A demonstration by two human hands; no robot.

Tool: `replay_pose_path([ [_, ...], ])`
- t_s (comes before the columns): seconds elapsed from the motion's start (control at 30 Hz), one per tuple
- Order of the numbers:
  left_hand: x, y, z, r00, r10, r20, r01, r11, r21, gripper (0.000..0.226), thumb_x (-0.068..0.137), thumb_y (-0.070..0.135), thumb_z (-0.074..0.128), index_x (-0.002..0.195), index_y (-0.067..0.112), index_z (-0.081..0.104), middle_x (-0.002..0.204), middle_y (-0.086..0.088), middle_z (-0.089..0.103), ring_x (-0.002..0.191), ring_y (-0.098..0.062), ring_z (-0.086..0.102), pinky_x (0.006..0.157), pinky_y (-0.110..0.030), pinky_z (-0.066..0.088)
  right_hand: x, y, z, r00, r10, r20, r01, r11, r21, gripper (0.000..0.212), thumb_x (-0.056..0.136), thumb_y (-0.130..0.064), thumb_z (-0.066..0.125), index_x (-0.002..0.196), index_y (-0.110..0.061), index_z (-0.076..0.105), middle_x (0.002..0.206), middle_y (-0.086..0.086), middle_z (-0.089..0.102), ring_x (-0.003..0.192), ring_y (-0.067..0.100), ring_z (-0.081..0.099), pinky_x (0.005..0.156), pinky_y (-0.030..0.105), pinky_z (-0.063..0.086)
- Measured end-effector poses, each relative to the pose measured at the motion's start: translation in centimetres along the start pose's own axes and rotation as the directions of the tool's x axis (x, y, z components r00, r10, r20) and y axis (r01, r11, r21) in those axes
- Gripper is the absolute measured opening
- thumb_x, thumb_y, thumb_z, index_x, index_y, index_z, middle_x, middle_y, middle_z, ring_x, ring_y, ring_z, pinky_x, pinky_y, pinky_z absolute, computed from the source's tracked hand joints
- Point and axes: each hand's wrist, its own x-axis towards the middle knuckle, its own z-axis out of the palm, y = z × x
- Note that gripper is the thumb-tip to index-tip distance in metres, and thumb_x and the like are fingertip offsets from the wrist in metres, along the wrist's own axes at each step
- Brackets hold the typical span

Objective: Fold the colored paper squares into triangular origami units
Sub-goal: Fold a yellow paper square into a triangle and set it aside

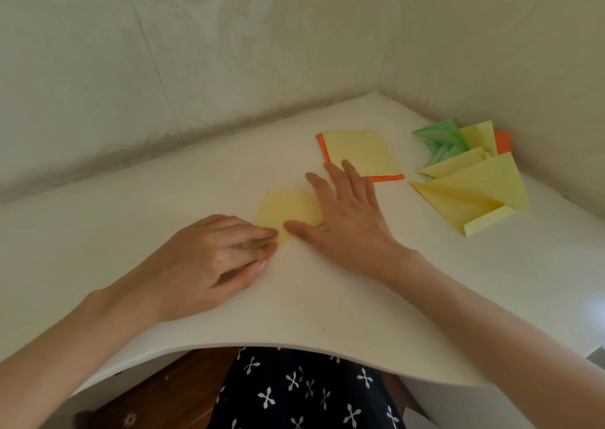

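Observation:
A yellow paper square (pixel 288 211) lies flat on the white table (pixel 131 232), turned like a diamond. My right hand (pixel 343 216) lies flat across its right side with fingers spread and straight. My left hand (pixel 212 258) pinches the paper's near left corner between thumb and fingertips. Just behind the right hand sits a stack of paper squares (pixel 361 152), yellow on top with orange edges showing beneath. At the right lies a pile of folded triangular units (pixel 471 180) in yellow, green and orange.
The table stands in a corner, with walls (pixel 229 52) close behind and to the right. Its curved front edge (pixel 278 347) runs just above my lap in dark flowered cloth (pixel 304 392).

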Motion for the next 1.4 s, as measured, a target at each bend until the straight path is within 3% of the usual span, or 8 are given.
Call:
replay_pose_path([
  [0.23, -0.5, -0.2, 0.3, 0.999, -0.035, 0.015, 0.036, 0.997, -0.071, 0.033, 0.096, 0.029, 0.046, 0.114, 0.014, 0.070, 0.125, 0.002, 0.062, 0.102, -0.011, 0.060, 0.088, -0.034, 0.046, 0.4, 5.8, -1.3, 0.980, 0.144, -0.134, -0.157, 0.984, -0.089, 0.059, 0.098, -0.044, 0.037, 0.150, -0.024, 0.017, 0.158, 0.009, 0.004, 0.145, 0.029, -0.008, 0.114, 0.047, -0.005],
  [0.33, -0.4, -0.3, 0.2, 0.999, -0.036, 0.023, 0.038, 0.997, -0.073, 0.032, 0.096, 0.028, 0.047, 0.116, 0.014, 0.069, 0.126, 0.002, 0.062, 0.104, -0.011, 0.060, 0.090, -0.034, 0.046, 0.3, 4.0, -1.4, 0.921, -0.161, -0.353, 0.174, 0.985, 0.005, 0.043, 0.090, -0.010, 0.048, 0.133, -0.009, 0.049, 0.139, 0.016, 0.046, 0.129, 0.029, 0.035, 0.108, 0.044, 0.028],
  [0.5, -0.9, 0.2, -0.1, 0.991, -0.056, 0.120, 0.057, 0.998, -0.006, 0.042, 0.099, 0.036, 0.038, 0.126, 0.013, 0.061, 0.133, -0.001, 0.057, 0.115, -0.013, 0.054, 0.098, -0.034, 0.040, 0.1, -0.2, 0.0, 0.858, -0.496, -0.130, 0.513, 0.840, 0.176, 0.032, 0.093, -0.023, 0.040, 0.113, -0.014, 0.065, 0.109, 0.004, 0.059, 0.096, 0.021, 0.055, 0.072, 0.038, 0.052],
  [0.73, -2.6, 0.1, -1.8, 0.996, -0.083, -0.028, 0.085, 0.993, 0.087, 0.038, 0.097, 0.033, 0.040, 0.095, 0.018, 0.075, 0.112, 0.006, 0.068, 0.101, -0.011, 0.060, 0.096, -0.036, 0.040, 0.2, 0.1, 0.7, 0.895, -0.421, -0.147, 0.446, 0.861, 0.244, 0.039, 0.091, -0.033, 0.038, 0.109, -0.015, 0.068, 0.104, 0.003, 0.058, 0.089, 0.021, 0.051, 0.071, 0.039, 0.050],
  [0.83, -2.0, 0.1, -1.9, 0.941, -0.281, -0.186, 0.285, 0.958, -0.006, 0.039, 0.093, 0.033, 0.045, 0.075, 0.014, 0.074, 0.098, 0.008, 0.070, 0.088, -0.010, 0.062, 0.087, -0.027, 0.040, -0.3, -0.8, 0.6, 0.920, -0.348, -0.179, 0.374, 0.918, 0.134, 0.035, 0.090, -0.033, 0.042, 0.106, -0.014, 0.068, 0.098, 0.005, 0.056, 0.084, 0.023, 0.052, 0.063, 0.035, 0.049],
  [1.03, 1.1, 0.0, -0.1, 0.787, -0.615, -0.050, 0.606, 0.785, -0.128, 0.056, 0.076, 0.066, 0.045, 0.102, 0.022, 0.070, 0.113, 0.009, 0.059, 0.107, -0.014, 0.050, 0.088, -0.029, 0.035, -1.4, -3.3, 0.6, 0.960, -0.142, -0.242, 0.110, 0.984, -0.143, 0.025, 0.077, -0.032, 0.067, 0.075, -0.008, 0.060, 0.078, 0.009, 0.052, 0.050, 0.022, 0.052, 0.038, 0.020, 0.020],
  [1.2, 2.8, 0.2, 0.4, 0.745, -0.666, -0.031, 0.616, 0.706, -0.350, 0.020, 0.080, 0.021, 0.073, 0.099, 0.022, 0.066, 0.102, 0.007, 0.059, 0.102, -0.015, 0.051, 0.090, -0.030, 0.038, -0.9, -3.4, -0.7, 0.986, -0.120, -0.115, 0.106, 0.987, -0.122, 0.022, 0.098, -0.040, 0.035, 0.094, -0.018, 0.035, 0.093, -0.001, 0.048, 0.089, 0.023, 0.057, 0.058, 0.030, 0.032],
  [1.4, 3.1, -0.6, 0.3, 0.733, -0.680, -0.030, 0.613, 0.678, -0.405, 0.037, 0.074, 0.027, 0.077, 0.102, 0.026, 0.052, 0.093, 0.013, 0.058, 0.093, -0.010, 0.054, 0.084, -0.031, 0.041, 2.8, -1.9, -1.1, 0.921, -0.384, 0.063, 0.354, 0.894, 0.274, 0.037, 0.091, -0.018, 0.057, 0.128, -0.018, 0.055, 0.109, -0.004, 0.047, 0.101, 0.012, 0.042, 0.085, 0.014, 0.032],
])
